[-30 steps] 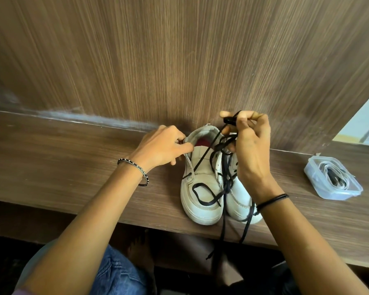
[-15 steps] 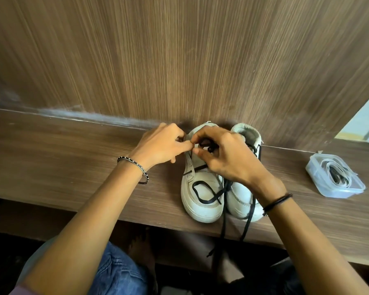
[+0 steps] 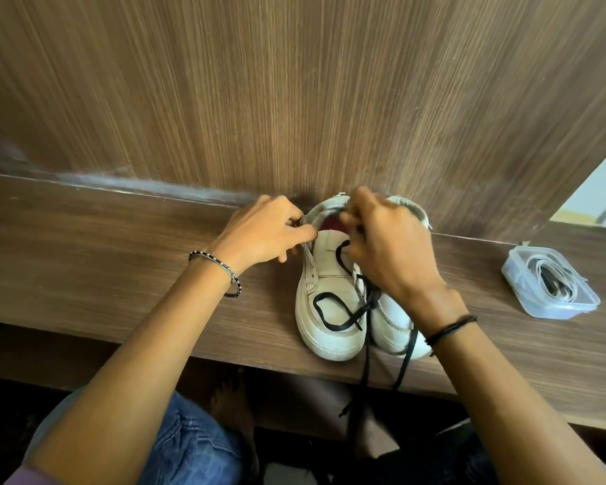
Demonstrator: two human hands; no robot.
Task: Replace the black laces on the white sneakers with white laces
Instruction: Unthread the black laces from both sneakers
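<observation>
Black lace [image 3: 365,358] runs up under the curled fingers [image 3: 347,217] of the right hand [image 3: 392,260], which pinch it, as far as the blur lets me judge, at the top of the tongue of the left sneaker [image 3: 329,334]. A second ago that hand was lifted above the pair, drawing lace out. It has since dropped back to the collar, and the strand that crossed the middle eyelets half a second ago is gone. I judge that another crossing is freed and little beyond the lowest loop is left threaded in this shoe. The left hand [image 3: 265,234] has not shifted: its fingers grip the collar's outer edge, steadying the shoe.

The lace is thin, flat, matte and limp. It lies in a slack loop on the toe, and two strands dangle over the front edge of the tabletop [image 3: 119,267]. Both sneakers are off-white, with smooth stitched uppers, thick pale soles and a red lining. The right sneaker [image 3: 392,320] touches its mate, toes toward the person, heels by the grained wood panel [image 3: 294,99]. Well apart to the right, a clear plastic tub [image 3: 539,309] holds the coiled white laces [image 3: 553,281], not yet in use
</observation>
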